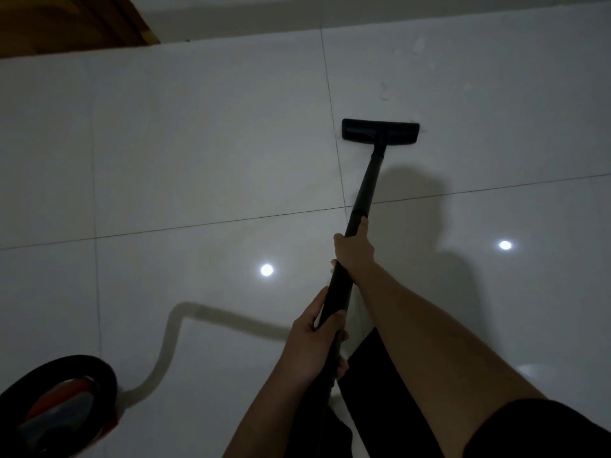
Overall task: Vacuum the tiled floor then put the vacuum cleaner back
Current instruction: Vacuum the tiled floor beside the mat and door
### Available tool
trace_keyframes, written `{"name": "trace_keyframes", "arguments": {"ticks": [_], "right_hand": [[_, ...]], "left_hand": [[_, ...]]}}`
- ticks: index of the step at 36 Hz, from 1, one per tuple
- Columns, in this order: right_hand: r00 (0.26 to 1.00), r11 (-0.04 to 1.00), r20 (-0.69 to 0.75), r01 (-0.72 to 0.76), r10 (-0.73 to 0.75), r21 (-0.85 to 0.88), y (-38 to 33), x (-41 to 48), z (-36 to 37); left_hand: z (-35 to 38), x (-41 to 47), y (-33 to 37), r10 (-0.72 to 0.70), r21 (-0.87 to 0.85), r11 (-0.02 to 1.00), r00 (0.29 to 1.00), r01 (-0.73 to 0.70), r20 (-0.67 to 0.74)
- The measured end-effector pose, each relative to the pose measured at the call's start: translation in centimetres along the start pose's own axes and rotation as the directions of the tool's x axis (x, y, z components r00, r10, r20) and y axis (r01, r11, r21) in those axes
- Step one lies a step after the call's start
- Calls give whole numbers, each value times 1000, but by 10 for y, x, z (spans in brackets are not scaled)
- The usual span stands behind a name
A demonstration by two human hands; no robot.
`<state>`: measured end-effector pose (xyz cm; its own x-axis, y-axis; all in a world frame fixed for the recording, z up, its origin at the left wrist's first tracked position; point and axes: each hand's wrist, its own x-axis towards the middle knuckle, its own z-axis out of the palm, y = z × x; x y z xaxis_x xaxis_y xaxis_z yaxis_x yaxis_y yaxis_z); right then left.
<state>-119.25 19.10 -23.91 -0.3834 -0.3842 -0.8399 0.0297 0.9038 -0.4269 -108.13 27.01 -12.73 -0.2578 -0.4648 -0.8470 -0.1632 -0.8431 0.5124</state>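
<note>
Grips wand (363, 190) with right hand (353, 249) high and left hand (310, 345) low, fingers curled round it. Presses floor head (380, 132) flat on tiled floor (198, 143) near its far edge. Risks dragging or tipping canister (59, 408) at near-left if hose (172, 332) pulls taut.

Your right hand (353, 249) and left hand (314, 342) grip the black wand (363, 186); its floor head (380, 132) rests on tiled floor (198, 143), canister (59, 401) left of the wand.
</note>
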Motion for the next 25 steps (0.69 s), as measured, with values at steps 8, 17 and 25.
{"name": "trace_keyframes", "arguments": {"ticks": [8, 17, 25], "right_hand": [[999, 997, -40, -39, 36, -61, -38, 40, -38], [999, 996, -47, -24, 20, -88, -89, 81, -76], [995, 996, -84, 49, -55, -73, -131, 106, -95]], "left_hand": [[37, 41, 38, -12, 17, 1000, 1000, 12, -4], [71, 87, 88, 6, 11, 1000, 1000, -6, 21], [84, 117, 126, 27, 29, 999, 999, -28, 28]]}}
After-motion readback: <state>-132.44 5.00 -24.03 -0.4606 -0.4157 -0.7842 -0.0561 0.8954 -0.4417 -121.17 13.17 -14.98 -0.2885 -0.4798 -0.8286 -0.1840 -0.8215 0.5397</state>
